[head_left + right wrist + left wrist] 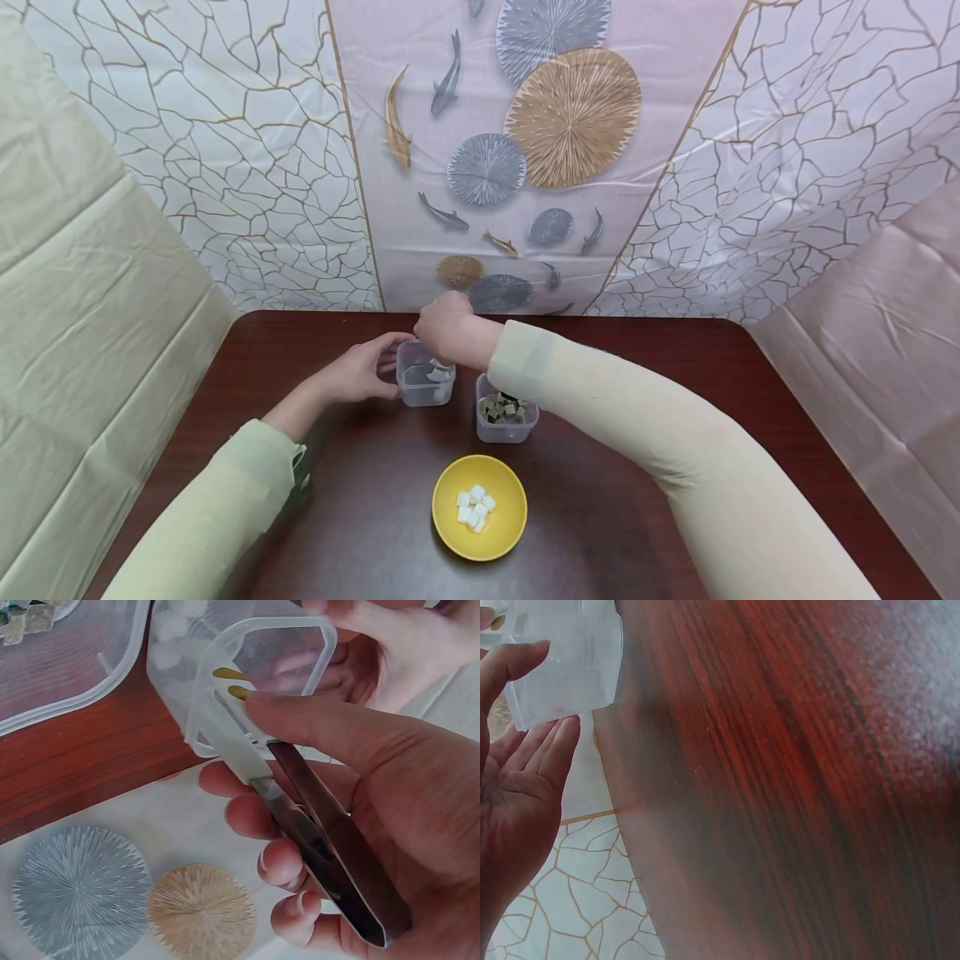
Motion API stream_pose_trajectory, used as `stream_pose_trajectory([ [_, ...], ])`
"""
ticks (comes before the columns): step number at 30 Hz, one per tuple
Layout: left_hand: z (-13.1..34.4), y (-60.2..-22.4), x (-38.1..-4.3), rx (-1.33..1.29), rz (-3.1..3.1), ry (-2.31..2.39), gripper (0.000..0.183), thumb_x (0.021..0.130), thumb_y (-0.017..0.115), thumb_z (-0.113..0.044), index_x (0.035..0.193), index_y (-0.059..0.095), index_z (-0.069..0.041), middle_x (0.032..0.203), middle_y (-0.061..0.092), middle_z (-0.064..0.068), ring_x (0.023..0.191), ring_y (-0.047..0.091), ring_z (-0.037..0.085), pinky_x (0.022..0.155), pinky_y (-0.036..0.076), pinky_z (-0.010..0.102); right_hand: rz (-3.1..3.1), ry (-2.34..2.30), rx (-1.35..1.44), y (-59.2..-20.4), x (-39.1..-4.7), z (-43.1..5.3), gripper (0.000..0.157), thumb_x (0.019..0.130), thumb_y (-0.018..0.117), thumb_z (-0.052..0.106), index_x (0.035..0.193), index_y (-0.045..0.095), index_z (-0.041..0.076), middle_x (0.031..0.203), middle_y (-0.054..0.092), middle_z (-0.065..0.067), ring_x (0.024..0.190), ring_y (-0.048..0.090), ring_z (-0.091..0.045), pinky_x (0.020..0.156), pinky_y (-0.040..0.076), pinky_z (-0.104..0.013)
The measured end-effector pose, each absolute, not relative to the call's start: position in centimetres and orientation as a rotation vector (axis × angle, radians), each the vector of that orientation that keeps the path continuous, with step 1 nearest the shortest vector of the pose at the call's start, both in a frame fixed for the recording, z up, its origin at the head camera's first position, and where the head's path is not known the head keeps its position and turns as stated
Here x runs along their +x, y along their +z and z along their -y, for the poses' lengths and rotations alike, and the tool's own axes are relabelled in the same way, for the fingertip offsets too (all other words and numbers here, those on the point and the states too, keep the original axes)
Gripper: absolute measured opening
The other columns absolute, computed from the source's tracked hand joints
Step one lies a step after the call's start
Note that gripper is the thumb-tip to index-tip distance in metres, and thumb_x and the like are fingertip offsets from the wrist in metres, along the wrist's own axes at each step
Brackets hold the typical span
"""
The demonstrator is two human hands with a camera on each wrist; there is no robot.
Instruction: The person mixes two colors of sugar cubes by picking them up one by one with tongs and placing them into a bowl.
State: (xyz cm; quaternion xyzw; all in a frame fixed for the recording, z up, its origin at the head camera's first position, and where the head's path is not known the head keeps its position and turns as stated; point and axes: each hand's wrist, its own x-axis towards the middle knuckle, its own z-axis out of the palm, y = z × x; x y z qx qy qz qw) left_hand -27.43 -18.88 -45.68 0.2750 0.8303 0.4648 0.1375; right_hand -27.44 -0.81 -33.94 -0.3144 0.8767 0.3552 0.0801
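My left hand (352, 373) holds a clear plastic container (414, 385) from its left side, the thumb (514, 667) on one wall and the fingers on another. Over the container's right rim, my right hand (452, 330) grips metal tongs (349, 862) with white tips. Those tips reach down inside the container, where a few blurred white pieces (171, 626) show through the wall. Whether the tips pinch a piece, I cannot tell. Nearer to me, a yellow bowl (480, 548) holds several white cubes (476, 508).
A second clear container (504, 434) with several grey-brown cubes (497, 408) stands just right of the first, partly under my right forearm. The dark red-brown table (360, 500) ends at a patterned back cloth (300, 192). Beige cloth panels (75, 333) rise at both sides.
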Motion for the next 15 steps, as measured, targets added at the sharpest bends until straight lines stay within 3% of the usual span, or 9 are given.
stream_pose_trajectory([
  [3,18.9,-45.7,-27.4,0.785,-2.406,1.340,0.082,0.084,0.082,0.007,0.155,0.040,0.006,0.153,0.053,0.029,0.143,0.053,0.046,0.115,0.049,0.049,-2.630,1.078,-0.903,-34.2,-27.3,1.2,0.028,0.109,0.058,0.031,0.132,0.074,0.029,0.125,0.074,0.007,0.078,0.059,-0.010,0.054,0.043,-0.029],
  [8,19.0,-45.7,-27.5,0.751,-2.416,1.313,0.083,0.085,0.082,0.006,0.157,0.040,0.003,0.155,0.052,0.026,0.144,0.053,0.044,0.116,0.049,0.049,-2.634,1.090,-0.896,-34.8,-27.2,1.5,0.031,0.111,0.054,0.029,0.135,0.072,0.034,0.125,0.074,0.009,0.086,0.065,-0.009,0.062,0.053,-0.030],
  [15,19.1,-45.6,-27.4,0.745,-2.424,1.301,0.083,0.086,0.082,0.004,0.157,0.040,0.002,0.156,0.052,0.026,0.144,0.053,0.044,0.116,0.049,0.050,-2.619,1.106,-0.905,-35.2,-27.4,1.6,0.034,0.111,0.054,0.030,0.141,0.068,0.037,0.126,0.074,0.009,0.094,0.069,-0.011,0.061,0.052,-0.031],
])
